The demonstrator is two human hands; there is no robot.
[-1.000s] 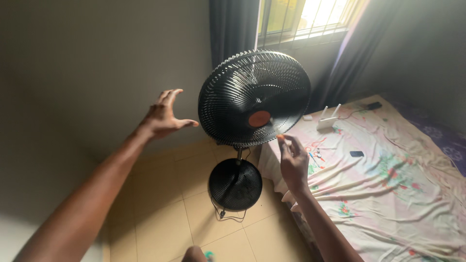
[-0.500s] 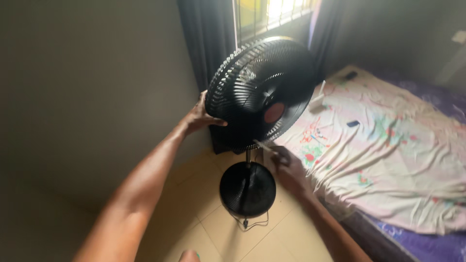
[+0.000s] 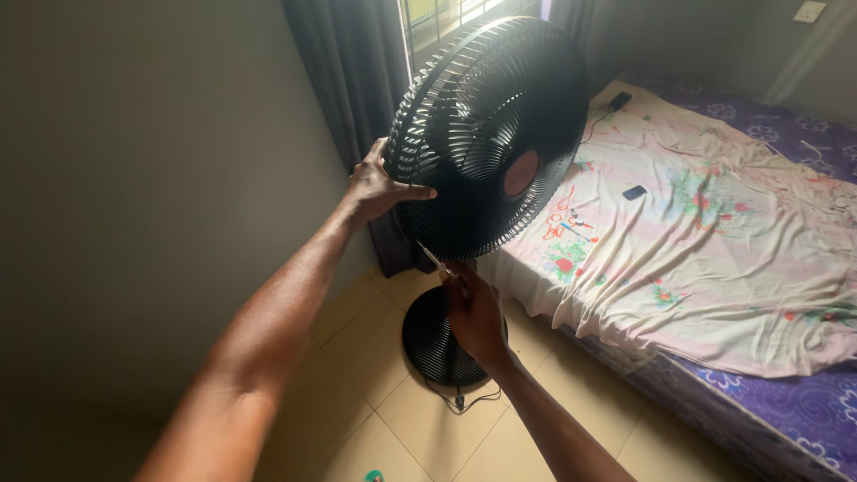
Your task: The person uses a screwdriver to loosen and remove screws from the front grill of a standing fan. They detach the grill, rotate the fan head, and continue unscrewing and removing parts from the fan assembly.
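A black standing fan with a round grille (image 3: 486, 134) and a round base (image 3: 435, 344) stands on the tiled floor beside a bed. My left hand (image 3: 379, 186) grips the left rim of the grille, thumb across the front. Just under the grille's lower edge, my right hand (image 3: 473, 312) holds a thin screwdriver (image 3: 431, 259) whose tip points up toward the bottom of the grille. The fan's pole is hidden behind my right hand.
A bed (image 3: 705, 232) with a floral sheet and purple mattress fills the right side; small items lie on it. Dark curtains (image 3: 344, 98) hang at the window behind the fan. A bare wall (image 3: 134, 178) is on the left. A cable trails from the fan's base.
My left hand went from open in the air to gripping the grille's rim. My right hand dropped below the grille with the screwdriver. The view moved closer to the fan.
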